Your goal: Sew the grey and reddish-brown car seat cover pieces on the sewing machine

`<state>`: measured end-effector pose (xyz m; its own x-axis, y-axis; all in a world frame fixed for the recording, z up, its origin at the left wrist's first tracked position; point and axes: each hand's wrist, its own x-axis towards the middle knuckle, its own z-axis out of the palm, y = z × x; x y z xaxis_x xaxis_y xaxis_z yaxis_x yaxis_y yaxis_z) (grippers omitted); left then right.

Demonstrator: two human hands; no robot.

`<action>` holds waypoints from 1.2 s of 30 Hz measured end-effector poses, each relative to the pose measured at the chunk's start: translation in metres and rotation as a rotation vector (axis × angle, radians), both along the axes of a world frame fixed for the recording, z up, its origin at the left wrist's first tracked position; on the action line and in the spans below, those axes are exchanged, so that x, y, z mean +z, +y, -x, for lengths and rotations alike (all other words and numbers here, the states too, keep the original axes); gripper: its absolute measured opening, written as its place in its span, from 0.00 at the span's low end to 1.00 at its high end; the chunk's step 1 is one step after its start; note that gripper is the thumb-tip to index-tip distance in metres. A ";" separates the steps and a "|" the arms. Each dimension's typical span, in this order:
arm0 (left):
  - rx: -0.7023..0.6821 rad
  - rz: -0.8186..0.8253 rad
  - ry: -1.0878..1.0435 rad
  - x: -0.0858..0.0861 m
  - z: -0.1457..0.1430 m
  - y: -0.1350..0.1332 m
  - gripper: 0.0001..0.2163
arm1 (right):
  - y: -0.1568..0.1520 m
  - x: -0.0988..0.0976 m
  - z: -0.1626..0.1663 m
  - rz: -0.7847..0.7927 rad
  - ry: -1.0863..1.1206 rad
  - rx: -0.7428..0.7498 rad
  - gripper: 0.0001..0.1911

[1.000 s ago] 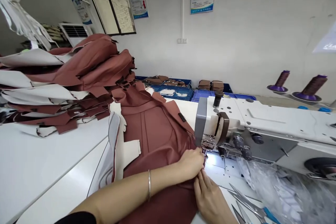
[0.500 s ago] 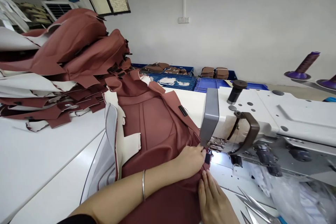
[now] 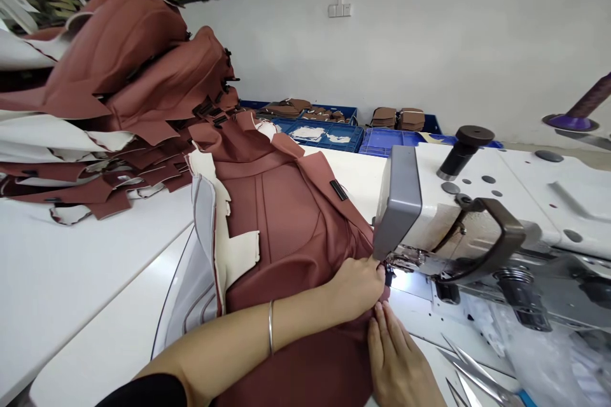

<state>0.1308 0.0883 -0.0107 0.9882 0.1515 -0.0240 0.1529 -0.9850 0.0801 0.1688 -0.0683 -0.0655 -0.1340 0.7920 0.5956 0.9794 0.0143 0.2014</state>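
A reddish-brown leather cover (image 3: 286,216) with white backing lies on the white table (image 3: 71,280) and runs under the head of a white sewing machine (image 3: 477,203). My left hand (image 3: 356,286), with a thin bangle on the wrist, curls its fingers over the cover's edge right at the presser foot (image 3: 389,273). My right hand (image 3: 398,362) lies flat on the cover just in front of the needle area, fingers straight and together, pressing the material down.
A tall stack of the same brown covers (image 3: 119,89) sits at the left rear. Blue crates (image 3: 329,133) with brown pieces stand by the wall. Scissors (image 3: 477,378) lie at the lower right beside clear plastic bags (image 3: 548,356). A purple thread cone (image 3: 582,108) stands at far right.
The view has tilted down and closer to the machine. Both hands stay at the presser foot, having crept slightly forward with the cover.
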 end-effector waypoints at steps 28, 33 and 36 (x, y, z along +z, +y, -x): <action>-0.005 0.135 -0.002 0.059 0.039 -0.006 0.09 | 0.014 -0.004 -0.026 0.102 0.032 -0.038 0.22; -0.137 0.202 0.072 0.051 0.015 -0.011 0.07 | 0.006 0.000 -0.012 0.043 -0.033 0.023 0.19; -0.005 0.101 0.068 0.029 0.000 -0.011 0.07 | -0.002 -0.005 0.004 -0.012 -0.002 0.014 0.20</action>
<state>0.1311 0.0769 0.0179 0.9846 0.1396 -0.1057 0.1561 -0.9732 0.1689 0.1648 -0.0707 -0.0704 -0.1465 0.7825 0.6051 0.9787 0.0255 0.2039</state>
